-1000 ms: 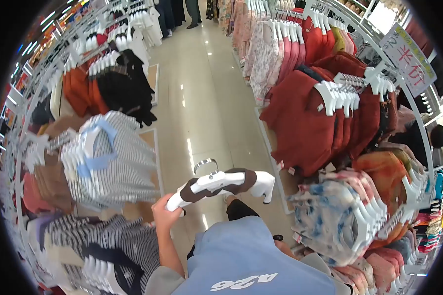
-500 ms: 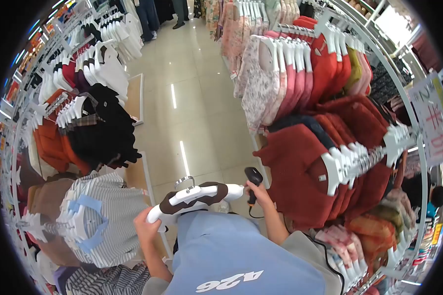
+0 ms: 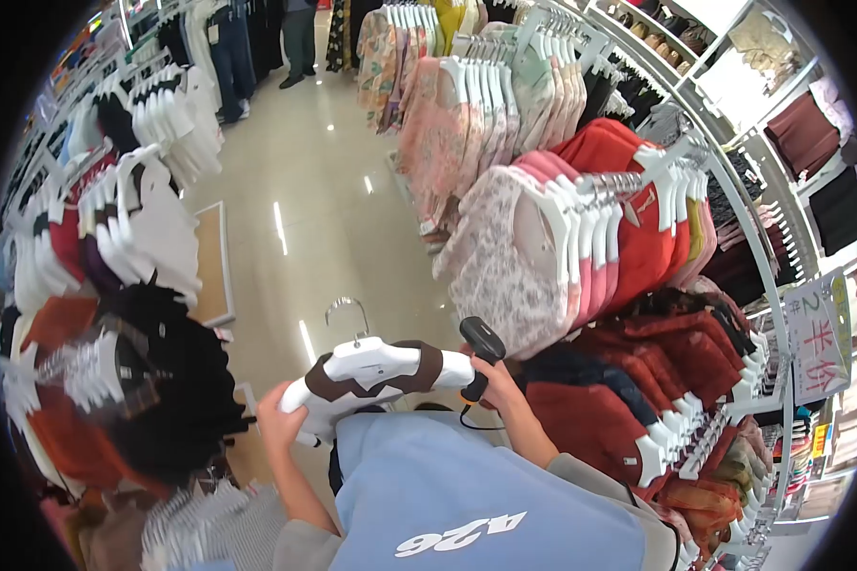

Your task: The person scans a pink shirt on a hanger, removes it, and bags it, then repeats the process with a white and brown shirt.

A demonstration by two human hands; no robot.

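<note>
In front of my body is a white clothes hanger (image 3: 376,357) carrying a garment with a dark brown collar (image 3: 417,369) and a pale body that hangs mostly out of sight below. Its metal hook (image 3: 346,306) points up and away from me. My left hand (image 3: 281,419) is closed round the hanger's left end. At the opposite end, my right hand (image 3: 498,383) grips a black barcode scanner (image 3: 483,339) with a cable at its base. The right fingers are beside the hanger's tip; whether they also pinch it is hidden.
Racks of clothes line both sides of the tiled aisle (image 3: 338,200). Dark red tops (image 3: 581,428) and a floral top (image 3: 505,266) hang at right, black garments (image 3: 176,381) at left. A price sign (image 3: 817,338) is fixed at right. A person's legs (image 3: 298,43) show at the far end.
My view has moved forward along the aisle and turned right, so the near racks slide down and back. Both hands keep their holds; the hanger's hook now stands out further.
</note>
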